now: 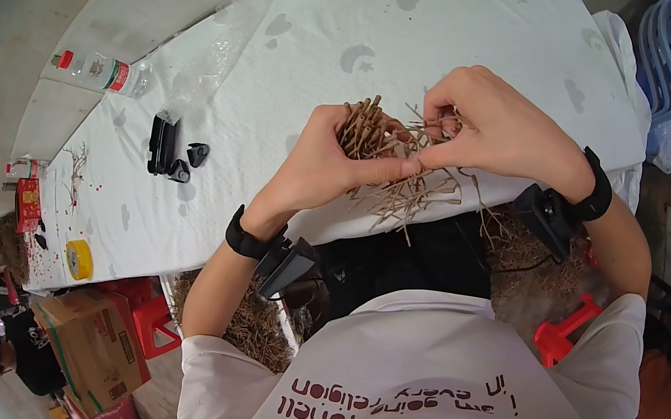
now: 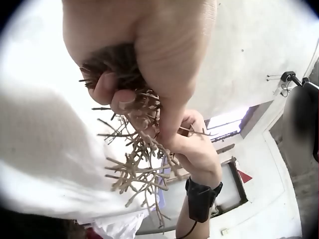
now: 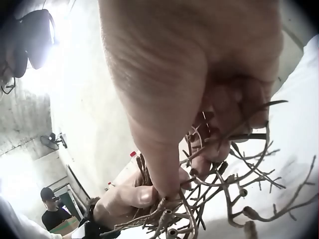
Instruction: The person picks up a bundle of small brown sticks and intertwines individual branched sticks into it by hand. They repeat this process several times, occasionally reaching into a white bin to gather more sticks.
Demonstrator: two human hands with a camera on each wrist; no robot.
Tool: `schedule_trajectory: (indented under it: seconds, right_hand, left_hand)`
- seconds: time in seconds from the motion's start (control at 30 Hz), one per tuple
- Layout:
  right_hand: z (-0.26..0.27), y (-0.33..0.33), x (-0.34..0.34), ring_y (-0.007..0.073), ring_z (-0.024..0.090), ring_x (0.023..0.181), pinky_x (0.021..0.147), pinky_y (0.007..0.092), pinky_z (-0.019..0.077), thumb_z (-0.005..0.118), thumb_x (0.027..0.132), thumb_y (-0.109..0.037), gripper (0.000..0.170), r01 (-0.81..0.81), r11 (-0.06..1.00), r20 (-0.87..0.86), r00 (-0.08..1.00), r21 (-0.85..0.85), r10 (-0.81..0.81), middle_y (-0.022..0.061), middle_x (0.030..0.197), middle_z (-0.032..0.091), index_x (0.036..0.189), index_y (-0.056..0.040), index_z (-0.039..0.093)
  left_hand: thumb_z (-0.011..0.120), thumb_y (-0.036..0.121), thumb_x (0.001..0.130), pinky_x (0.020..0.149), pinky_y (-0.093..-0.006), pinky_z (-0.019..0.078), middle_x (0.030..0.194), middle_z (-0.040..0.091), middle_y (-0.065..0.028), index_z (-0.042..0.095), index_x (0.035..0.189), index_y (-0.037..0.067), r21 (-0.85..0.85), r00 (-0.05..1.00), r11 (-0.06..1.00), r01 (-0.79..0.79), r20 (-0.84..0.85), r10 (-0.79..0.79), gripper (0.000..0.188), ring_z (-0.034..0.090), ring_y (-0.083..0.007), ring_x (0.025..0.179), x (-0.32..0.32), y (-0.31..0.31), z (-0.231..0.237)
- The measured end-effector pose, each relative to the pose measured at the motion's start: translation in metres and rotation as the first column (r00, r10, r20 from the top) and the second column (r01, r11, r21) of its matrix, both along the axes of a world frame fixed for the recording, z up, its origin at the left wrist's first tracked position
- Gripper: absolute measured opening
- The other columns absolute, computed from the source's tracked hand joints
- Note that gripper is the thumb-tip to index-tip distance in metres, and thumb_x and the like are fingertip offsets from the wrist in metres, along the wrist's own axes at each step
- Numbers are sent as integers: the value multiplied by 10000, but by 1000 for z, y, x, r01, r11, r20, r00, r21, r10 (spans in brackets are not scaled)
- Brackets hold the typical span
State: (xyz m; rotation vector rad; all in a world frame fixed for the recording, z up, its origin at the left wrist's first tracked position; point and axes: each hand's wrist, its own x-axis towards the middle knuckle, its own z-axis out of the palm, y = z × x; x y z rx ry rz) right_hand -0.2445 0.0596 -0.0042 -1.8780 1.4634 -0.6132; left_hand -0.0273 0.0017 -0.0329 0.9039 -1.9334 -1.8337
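Note:
My left hand grips a bundle of dry brown twigs above the table's near edge, its cut ends pointing up and away. Thin, forked tips spread out below the fingers in the left wrist view. Close beside it, my right hand has its fingers curled and its thumb against the twigs, near the left thumb. In the right wrist view, crooked branching twigs with knobbly ends stick out around the right fingertips. The right palm hides part of what those fingers pinch.
On the white-covered table lie black parts, a plastic bottle and yellow tape. More twigs fill a container below on the left. A red stool stands at the right, and a person is at the far left.

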Motion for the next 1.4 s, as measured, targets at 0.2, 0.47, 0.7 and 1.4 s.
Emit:
schedule_trajectory:
  seconds: [0.2,0.47,0.7,1.4]
  right_hand:
    - [1,3,-7,223,567,697,617,344,432,835,710,-206,335,-80,997,-33,996,-15,79,97,730,573,866,7,628]
    - [-6,8,-9,295,606,888,785,403,474,803,739,-180,316,-240,968,-260,941,-67,216,103,823,616,961,-23,641]
    - [-6,-7,-6,276,607,735,671,375,471,765,765,-171,254,-324,903,6,942,281,336,130,772,623,903,18,666]
    - [-1,-1,0,265,617,636,607,365,464,721,904,-203,255,-497,832,178,867,247,465,138,737,669,890,51,697]
  left_hand:
    - [784,120,860,569,-232,423,712,653,33,726,840,-24,75,995,994,79,46,-83,157,527,-22,656,7,-5,-8]
    - [725,105,908,559,-252,401,677,612,40,710,871,-5,77,948,954,291,114,-298,117,479,-31,620,10,-6,-7]
    - [648,68,957,606,-257,428,741,652,-32,687,964,-32,-20,947,954,299,130,-294,107,522,-69,665,18,4,-19]
    - [578,85,961,526,-371,393,608,510,-219,588,826,-49,-305,897,843,442,165,-410,190,445,-363,531,38,6,-1]
